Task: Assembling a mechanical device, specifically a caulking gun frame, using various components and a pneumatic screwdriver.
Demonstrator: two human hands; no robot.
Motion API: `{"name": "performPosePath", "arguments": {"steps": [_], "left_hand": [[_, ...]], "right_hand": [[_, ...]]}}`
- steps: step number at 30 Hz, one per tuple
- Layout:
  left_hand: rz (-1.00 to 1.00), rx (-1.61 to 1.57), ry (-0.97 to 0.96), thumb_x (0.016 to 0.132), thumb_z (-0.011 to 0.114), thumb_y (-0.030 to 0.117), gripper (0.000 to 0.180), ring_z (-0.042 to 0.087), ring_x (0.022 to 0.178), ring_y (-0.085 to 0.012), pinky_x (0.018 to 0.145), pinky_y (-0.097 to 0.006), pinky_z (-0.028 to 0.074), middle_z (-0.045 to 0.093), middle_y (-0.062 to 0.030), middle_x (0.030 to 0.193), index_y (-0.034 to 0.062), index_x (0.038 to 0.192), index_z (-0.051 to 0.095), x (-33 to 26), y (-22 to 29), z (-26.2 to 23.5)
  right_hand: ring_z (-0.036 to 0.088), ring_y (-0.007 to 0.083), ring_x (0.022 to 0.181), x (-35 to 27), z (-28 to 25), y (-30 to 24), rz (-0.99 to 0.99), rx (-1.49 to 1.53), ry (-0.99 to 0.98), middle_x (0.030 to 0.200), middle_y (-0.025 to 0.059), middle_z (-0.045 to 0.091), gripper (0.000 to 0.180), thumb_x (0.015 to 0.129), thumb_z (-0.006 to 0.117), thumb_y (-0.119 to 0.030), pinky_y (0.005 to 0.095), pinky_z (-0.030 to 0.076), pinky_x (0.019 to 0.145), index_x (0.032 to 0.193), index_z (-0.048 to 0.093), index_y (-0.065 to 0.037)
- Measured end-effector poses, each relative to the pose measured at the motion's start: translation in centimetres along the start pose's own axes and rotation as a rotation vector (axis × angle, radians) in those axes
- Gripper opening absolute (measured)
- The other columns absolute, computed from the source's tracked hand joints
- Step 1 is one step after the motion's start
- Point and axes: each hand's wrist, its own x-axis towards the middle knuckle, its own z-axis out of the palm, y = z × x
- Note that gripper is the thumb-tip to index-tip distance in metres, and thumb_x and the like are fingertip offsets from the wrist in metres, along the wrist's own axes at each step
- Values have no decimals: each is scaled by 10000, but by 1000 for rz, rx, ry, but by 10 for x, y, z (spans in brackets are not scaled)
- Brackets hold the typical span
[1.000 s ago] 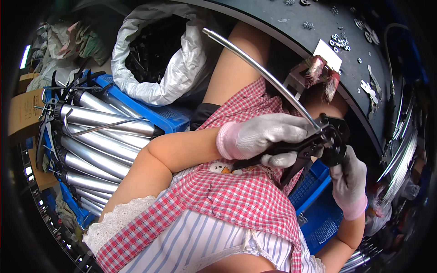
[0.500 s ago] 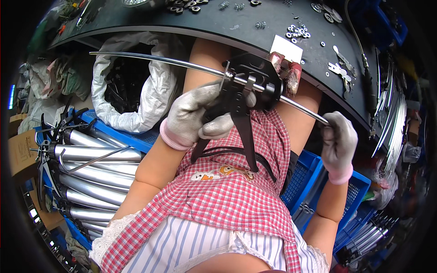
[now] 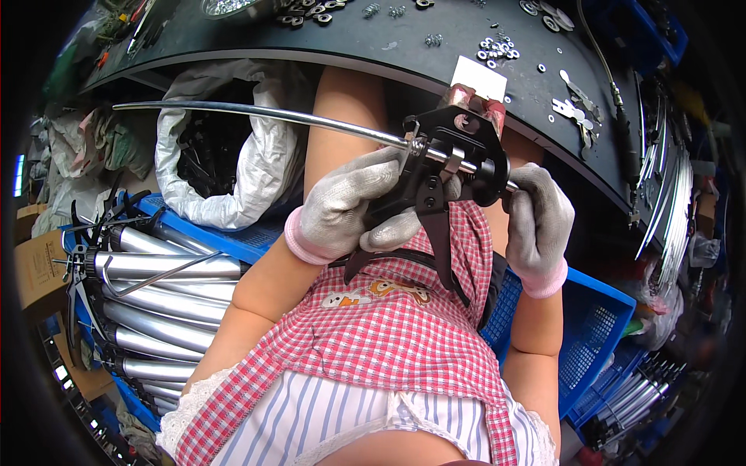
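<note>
A black caulking gun head (image 3: 466, 128) with a trigger hangs over my lap. My left hand (image 3: 342, 206), in a grey-white glove with a pink cuff, is closed round its handle. A long shiny metal rod (image 3: 272, 113) passes through the head and sticks out far to the left. At the right, my gloved right hand (image 3: 540, 221) pinches the short end of the rod, close against the round black plate (image 3: 491, 177). The fingertips of my left hand are partly hidden behind the gun.
A dark worktable (image 3: 334, 35) spans the front, bearing springs (image 3: 396, 12), washers (image 3: 497, 50) and a white card (image 3: 478, 78). A white sack (image 3: 268, 182) of black parts stands at left, above silver-tubed caulking guns (image 3: 171, 266). A blue crate (image 3: 598, 311) lies at right.
The rod has slid leftward through the gun head, so less of it shows at the right. My right hand has moved left, close to the head; the gun has shifted slightly right.
</note>
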Motion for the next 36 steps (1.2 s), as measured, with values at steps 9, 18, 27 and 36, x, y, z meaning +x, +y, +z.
{"name": "performPosePath", "arguments": {"steps": [9,18,27,36], "left_hand": [[-302,-135,-376,1019,417,322,506,523,540,-105,478,-210,415,623,-118,1032,29,1426,351,50,-35,47],[904,474,-590,1039,435,257,456,622,1078,-280,834,-330,542,544,-205,1232,57,1422,290,70,-149,129],[-149,-586,-6,970,519,431,361,665,796,-191,691,-355,552,671,-50,1007,152,1192,574,65,-96,2],[-288,-559,390,1011,431,225,249,532,632,-140,616,-326,462,594,-57,816,27,1033,580,84,-89,-80]], "right_hand": [[638,285,933,-66,-52,9,125,565,522,1067,246,579,636,889,586,-570,320,576,701,1091,548,32],[602,268,748,-85,-76,-50,249,-110,648,914,194,614,286,887,615,-158,346,515,630,1085,512,21],[584,256,522,23,-24,-24,33,-596,183,627,108,592,94,829,621,-122,342,446,507,775,584,-54],[656,314,694,36,23,30,276,-308,-23,779,155,651,226,915,597,-247,378,504,634,927,605,-21]]}}
